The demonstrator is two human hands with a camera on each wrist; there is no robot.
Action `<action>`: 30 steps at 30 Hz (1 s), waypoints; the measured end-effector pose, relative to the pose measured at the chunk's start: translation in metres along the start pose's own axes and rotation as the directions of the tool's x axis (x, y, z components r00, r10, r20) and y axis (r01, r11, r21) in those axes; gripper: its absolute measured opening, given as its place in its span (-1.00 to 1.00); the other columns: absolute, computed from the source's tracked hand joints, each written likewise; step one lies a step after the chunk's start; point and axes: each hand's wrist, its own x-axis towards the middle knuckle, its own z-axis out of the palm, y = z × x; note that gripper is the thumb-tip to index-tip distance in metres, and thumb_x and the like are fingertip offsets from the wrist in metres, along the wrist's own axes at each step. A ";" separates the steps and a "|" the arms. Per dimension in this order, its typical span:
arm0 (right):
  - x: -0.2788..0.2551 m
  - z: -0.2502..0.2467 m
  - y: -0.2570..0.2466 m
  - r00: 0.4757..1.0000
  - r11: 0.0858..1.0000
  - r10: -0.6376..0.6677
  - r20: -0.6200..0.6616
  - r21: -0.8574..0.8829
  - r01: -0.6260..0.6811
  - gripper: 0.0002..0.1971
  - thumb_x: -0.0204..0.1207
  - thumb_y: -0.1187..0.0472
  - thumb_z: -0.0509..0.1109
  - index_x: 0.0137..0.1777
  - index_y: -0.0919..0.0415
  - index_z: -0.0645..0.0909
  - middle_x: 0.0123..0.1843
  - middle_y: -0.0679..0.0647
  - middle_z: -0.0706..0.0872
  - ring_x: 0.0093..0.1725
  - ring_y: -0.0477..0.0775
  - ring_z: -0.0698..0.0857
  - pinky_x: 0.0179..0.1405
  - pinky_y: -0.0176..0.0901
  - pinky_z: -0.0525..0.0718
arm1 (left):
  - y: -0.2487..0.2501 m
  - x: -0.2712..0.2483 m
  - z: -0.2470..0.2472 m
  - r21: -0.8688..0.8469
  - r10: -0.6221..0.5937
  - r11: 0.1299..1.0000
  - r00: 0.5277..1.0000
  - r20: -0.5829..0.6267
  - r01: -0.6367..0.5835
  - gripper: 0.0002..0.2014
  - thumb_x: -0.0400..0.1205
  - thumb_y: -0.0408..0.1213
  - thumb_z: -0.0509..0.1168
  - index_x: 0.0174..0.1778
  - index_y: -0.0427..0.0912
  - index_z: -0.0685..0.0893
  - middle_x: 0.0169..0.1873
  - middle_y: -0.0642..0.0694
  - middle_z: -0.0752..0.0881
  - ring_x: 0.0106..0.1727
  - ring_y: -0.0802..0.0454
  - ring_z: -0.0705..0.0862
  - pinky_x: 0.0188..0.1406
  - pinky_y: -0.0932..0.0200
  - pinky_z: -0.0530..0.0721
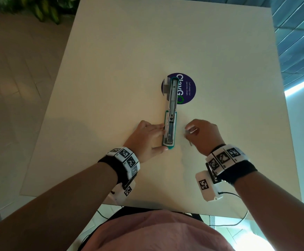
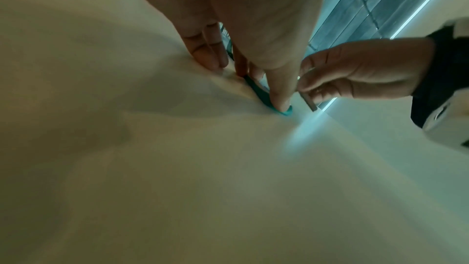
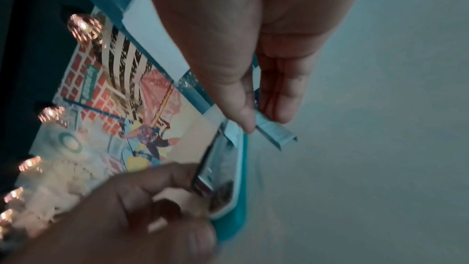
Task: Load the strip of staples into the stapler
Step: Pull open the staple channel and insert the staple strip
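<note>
Clearest from right wrist: staple strip (image 3: 275,131) being pinched by right hand (image 3: 253,47) fingers | stapler (image 1: 171,113) being gripped by left hand (image 1: 145,138)

Dim, cool light enters from the right; soft shadows cross the cream matte bench (image 1: 122,51); both wrist views are blurred.
</note>
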 end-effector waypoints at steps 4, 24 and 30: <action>0.007 -0.018 -0.023 0.995 0.985 -0.042 -0.093 0.161 0.057 -0.88 0.35 0.16 0.53 -0.14 0.05 0.67 -0.27 -0.15 0.72 -0.32 -0.29 0.65 -0.36 -0.73 0.49 | -0.004 0.001 0.002 0.009 0.002 1.000 1.000 0.017 -0.002 -0.44 0.43 0.22 0.31 0.27 0.00 0.64 0.42 0.04 0.58 0.19 -0.09 0.53 0.22 0.17 0.35; 0.030 0.000 -0.038 1.000 0.941 -0.022 -0.021 0.336 0.028 -0.91 0.37 0.24 0.51 -0.14 0.10 0.70 -0.23 0.09 0.77 -0.21 0.12 0.77 -0.02 0.07 0.79 | 0.003 -0.003 0.000 -0.017 -0.009 1.000 0.997 -0.075 0.007 -0.48 0.38 -0.01 0.54 0.22 -0.14 0.69 0.34 -0.06 0.66 0.14 -0.17 0.51 0.22 0.20 0.37; 0.032 -0.001 -0.039 1.000 0.918 -0.003 0.018 0.397 -0.004 -0.91 0.41 0.28 0.48 -0.12 0.13 0.69 -0.22 0.08 0.74 -0.22 0.13 0.78 -0.08 -0.03 0.82 | 0.001 -0.002 0.001 -0.021 -0.018 1.000 0.998 -0.064 0.017 -0.47 0.38 0.01 0.54 0.23 -0.13 0.69 0.34 -0.06 0.66 0.15 -0.17 0.52 0.22 0.20 0.39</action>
